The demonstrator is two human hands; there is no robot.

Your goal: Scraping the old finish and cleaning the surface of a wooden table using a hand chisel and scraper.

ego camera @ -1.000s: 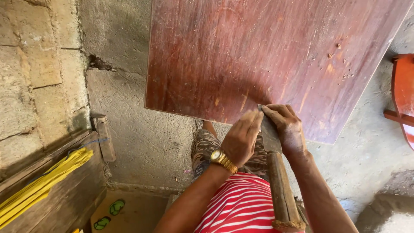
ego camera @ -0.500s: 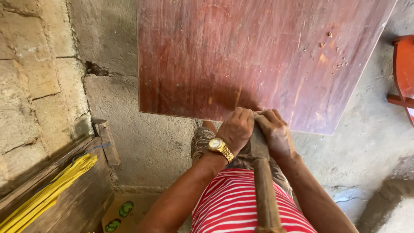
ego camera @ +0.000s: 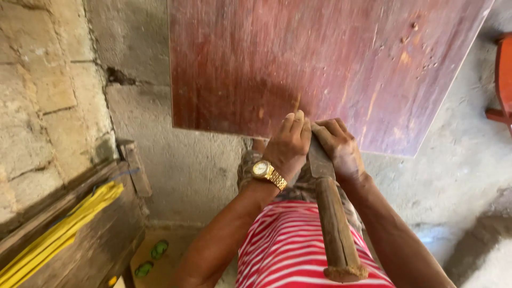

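Note:
A large reddish-brown plywood board [ego camera: 320,64] fills the upper middle of the head view, tilted above a concrete floor. My left hand [ego camera: 290,144], with a gold wristwatch, presses against the board's near edge, fingers closed around the head of a tool. My right hand [ego camera: 338,146] grips the same tool from the other side. The tool's thick wooden handle [ego camera: 336,229] runs back toward my red-and-white striped shirt. Its metal head is mostly hidden between my fingers at the board's edge.
A rough block wall [ego camera: 48,96] stands at the left. Below it lie dark wooden planks [ego camera: 90,234] with yellow strips [ego camera: 58,234] on top. A red wooden piece [ego camera: 501,85] shows at the right edge. Green sandals [ego camera: 152,258] lie on the floor below.
The board's near edge has shifted right and lower in view. Both hands have closed in tighter on the tool head, and the handle has swung more upright toward my chest.

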